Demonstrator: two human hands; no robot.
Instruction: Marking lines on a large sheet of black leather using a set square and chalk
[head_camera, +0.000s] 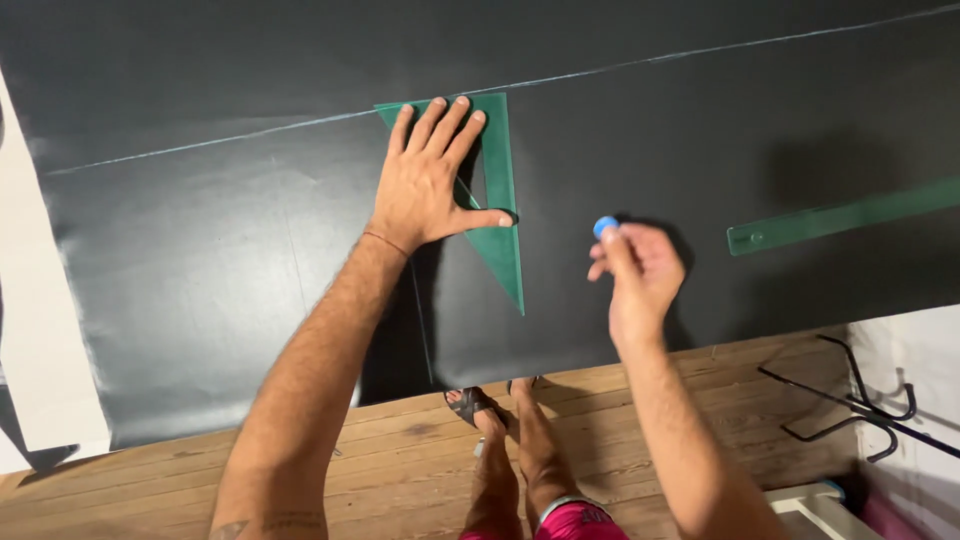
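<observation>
My left hand (425, 180) lies flat, fingers spread wide, pressing the green set square (497, 210) onto the black sheet (200, 260), its top edge at a chalk line (250, 134). My right hand (640, 270) hovers just beside it, pinching a small blue chalk (605, 226). A green ruler (840, 215) lies well apart, right. The floor (400, 470) is wooden planks.

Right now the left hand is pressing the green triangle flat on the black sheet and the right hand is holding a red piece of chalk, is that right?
Not quite: in the head view the right hand holds a blue piece of chalk, not red. The left hand does press the green triangle on the black sheet.
</observation>
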